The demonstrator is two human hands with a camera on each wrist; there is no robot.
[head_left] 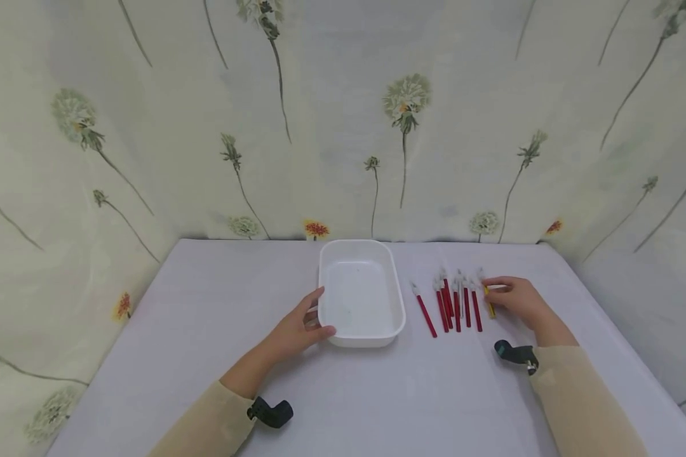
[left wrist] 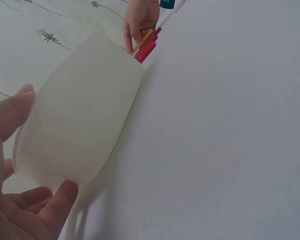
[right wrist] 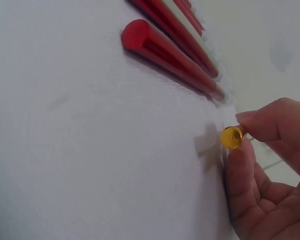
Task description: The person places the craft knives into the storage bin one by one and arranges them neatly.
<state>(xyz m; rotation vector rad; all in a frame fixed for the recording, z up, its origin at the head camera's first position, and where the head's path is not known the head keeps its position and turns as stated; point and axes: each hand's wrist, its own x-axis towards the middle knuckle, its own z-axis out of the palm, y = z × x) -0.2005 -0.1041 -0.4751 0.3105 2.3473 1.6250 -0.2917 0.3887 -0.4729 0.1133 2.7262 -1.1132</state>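
Note:
A white rectangular tray stands near the middle of the table, its inside bare. At its near left corner my left hand holds the rim, thumb on the front side and fingers along the left side. To the right lies a loose row of slim red sticks with whitish tips, one silver stick among them. At the row's right end my right hand pinches a yellow stick between thumb and fingers. Its end faces the camera in the right wrist view.
A white cloth covers the table. Behind it hangs a pale curtain printed with dandelions. A dark camera mount sits on the left wrist, another camera mount on the right.

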